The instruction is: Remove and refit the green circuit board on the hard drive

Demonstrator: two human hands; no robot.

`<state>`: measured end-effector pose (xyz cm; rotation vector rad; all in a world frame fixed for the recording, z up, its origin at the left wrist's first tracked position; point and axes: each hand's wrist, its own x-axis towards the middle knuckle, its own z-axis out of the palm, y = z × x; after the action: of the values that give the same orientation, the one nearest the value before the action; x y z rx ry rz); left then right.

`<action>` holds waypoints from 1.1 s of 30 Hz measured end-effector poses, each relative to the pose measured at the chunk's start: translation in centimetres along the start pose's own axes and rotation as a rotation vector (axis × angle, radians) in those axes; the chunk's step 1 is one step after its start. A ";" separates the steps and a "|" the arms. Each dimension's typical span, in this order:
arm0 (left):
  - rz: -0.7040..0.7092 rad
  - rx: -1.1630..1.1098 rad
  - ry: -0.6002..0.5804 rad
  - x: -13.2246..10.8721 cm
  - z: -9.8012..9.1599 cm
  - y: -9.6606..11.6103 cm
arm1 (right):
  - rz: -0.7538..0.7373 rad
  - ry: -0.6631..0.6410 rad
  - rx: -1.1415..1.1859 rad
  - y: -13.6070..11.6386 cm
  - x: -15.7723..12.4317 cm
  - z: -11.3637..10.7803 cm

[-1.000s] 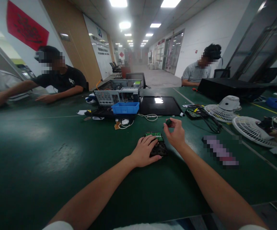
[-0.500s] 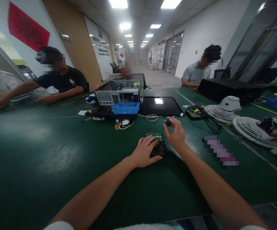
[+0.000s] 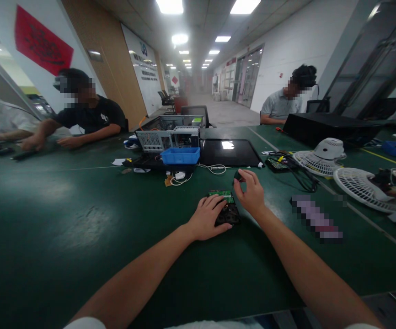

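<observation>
My left hand (image 3: 207,218) lies flat across a small black electronic device (image 3: 230,215), its fingers stretched out and the thumb along the near edge. A green circuit board (image 3: 228,195) shows at the far end of the device; the rest of its left side is under my palm. Just above the device's far right corner, my right hand (image 3: 250,191) pinches a small screwdriver (image 3: 237,175) by its dark handle. The tip is too fine to make out, so I cannot tell whether it touches the board.
Beyond my hands are a blue tray (image 3: 180,156), an opened computer case (image 3: 168,132), a flat black panel (image 3: 230,152) and a white cable (image 3: 216,169). To the right lie white fan parts (image 3: 359,187), a black cable (image 3: 302,178) and a blurred-out object (image 3: 316,216). Other people sit across the table.
My right hand has turned the screwdriver handle slightly and its fingers have shifted. My left hand stays on the device. A co-worker at the left has drawn an arm back.
</observation>
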<state>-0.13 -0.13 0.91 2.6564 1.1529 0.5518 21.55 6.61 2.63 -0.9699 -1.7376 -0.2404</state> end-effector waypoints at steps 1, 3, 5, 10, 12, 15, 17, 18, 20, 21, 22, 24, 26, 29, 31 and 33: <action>0.001 0.000 0.001 0.0 0.0 0.0 | 0.004 0.002 0.001 0.1 -0.1 0.1; 0.001 0.001 0.004 0.0 0.1 0.0 | 0.021 0.007 -0.001 0.2 -0.2 0.3; 0.001 0.001 0.008 0.0 0.1 -0.1 | 0.045 0.015 0.000 0.3 -0.3 0.4; 0.006 0.002 0.003 0.0 0.1 -0.1 | 0.124 0.041 0.042 0.3 -0.4 0.6; 0.004 0.004 0.003 0.0 0.1 -0.1 | 0.156 0.049 0.057 0.3 -0.4 0.6; 0.003 0.000 0.003 0.0 0.0 0.0 | 0.173 0.048 0.063 0.4 -0.5 0.7; 0.004 -0.001 0.000 0.0 0.0 0.0 | 0.168 0.047 0.057 0.4 -0.5 0.7; 0.002 0.000 -0.002 0.0 0.0 0.0 | 0.163 0.046 0.051 0.3 -0.5 0.7; -0.003 0.004 -0.007 0.0 0.0 0.0 | 0.154 0.043 0.038 0.3 -0.5 0.6; -0.006 0.005 -0.010 0.0 0.0 0.0 | 0.150 0.041 0.034 0.3 -0.4 0.6; -0.009 0.005 -0.012 0.0 0.0 0.0 | 0.146 0.041 0.030 0.2 -0.4 0.6; -0.009 0.003 -0.015 0.0 0.0 0.0 | 0.138 0.044 0.024 0.2 -0.3 0.5; -0.004 0.002 -0.013 0.0 -0.1 0.0 | 0.131 0.048 0.019 0.1 -0.3 0.5; 0.000 0.002 -0.005 0.1 -0.1 0.0 | 0.120 0.045 0.020 0.2 -0.3 0.5; 0.002 -0.001 -0.005 0.1 -0.1 -0.1 | 0.109 0.042 0.013 0.3 -0.3 0.5; 0.001 -0.002 -0.008 0.1 0.0 -0.1 | 0.100 0.042 0.004 0.3 -0.3 0.5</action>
<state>-0.16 -0.04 0.94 2.6553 1.1479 0.5418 21.44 6.93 2.08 -1.0383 -1.6456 -0.1917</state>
